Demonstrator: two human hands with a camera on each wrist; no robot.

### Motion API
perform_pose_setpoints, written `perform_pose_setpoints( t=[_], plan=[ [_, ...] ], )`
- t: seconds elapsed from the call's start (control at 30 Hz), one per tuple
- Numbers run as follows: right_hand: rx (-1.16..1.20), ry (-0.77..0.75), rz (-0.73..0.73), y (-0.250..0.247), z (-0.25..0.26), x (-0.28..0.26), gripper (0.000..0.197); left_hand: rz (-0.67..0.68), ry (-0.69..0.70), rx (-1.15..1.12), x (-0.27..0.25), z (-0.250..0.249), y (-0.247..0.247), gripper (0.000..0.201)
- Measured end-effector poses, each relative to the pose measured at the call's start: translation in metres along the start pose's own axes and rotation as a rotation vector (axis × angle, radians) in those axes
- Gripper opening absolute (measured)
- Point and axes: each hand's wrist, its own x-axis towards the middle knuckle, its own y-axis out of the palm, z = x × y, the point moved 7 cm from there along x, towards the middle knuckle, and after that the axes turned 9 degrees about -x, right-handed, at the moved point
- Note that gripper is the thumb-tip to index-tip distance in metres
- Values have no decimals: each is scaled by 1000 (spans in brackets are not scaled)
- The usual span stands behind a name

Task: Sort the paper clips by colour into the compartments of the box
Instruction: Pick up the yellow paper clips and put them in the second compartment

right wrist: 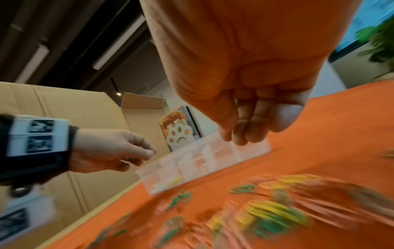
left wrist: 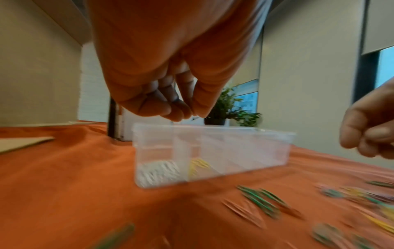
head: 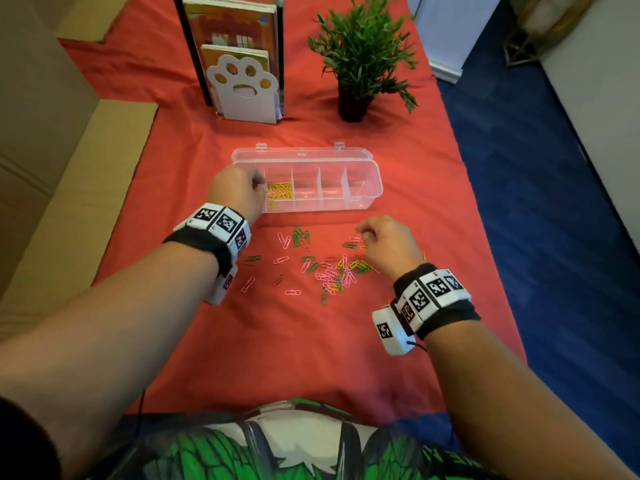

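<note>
A clear compartment box (head: 374,174) lies open on the red cloth. White clips (left wrist: 158,171) fill its leftmost compartment and yellow clips (head: 280,191) the second. My left hand (head: 258,183) hovers over the box's left end, thumb and fingertips (left wrist: 193,112) pinched together with a tiny sliver of a clip showing below them. Loose pink, green and yellow paper clips (head: 332,275) are scattered in front of the box. Above their right side hangs my right hand (head: 362,232), fingers curled (right wrist: 236,134) round a greenish clip (right wrist: 234,101) tucked against the palm.
A white paw-shaped bookend (head: 242,88) with books and a potted plant (head: 360,64) stand behind the box. Cardboard (head: 86,188) borders the table's left side. The cloth's right edge drops to blue floor (head: 536,202).
</note>
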Motion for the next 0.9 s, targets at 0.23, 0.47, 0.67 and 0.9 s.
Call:
perform_pose_setpoints(
  t=[0.23, 0.47, 0.67, 0.9],
  plan=[
    [-20, 130, -2, 11, -64, -39, 17, 350, 98, -22, -74, -16, 75, 19],
    [-123, 279, 97, 25, -89, -68, 16, 531, 214, 45, -108, -46, 133, 21],
    [-251, 128, 126, 50, -65, -88, 25, 590, 227, 80, -117, -37, 140, 24],
    [83, 195, 207, 43, -61, -70, 17, 561, 52, 162, -111, -15, 117, 26]
  ],
)
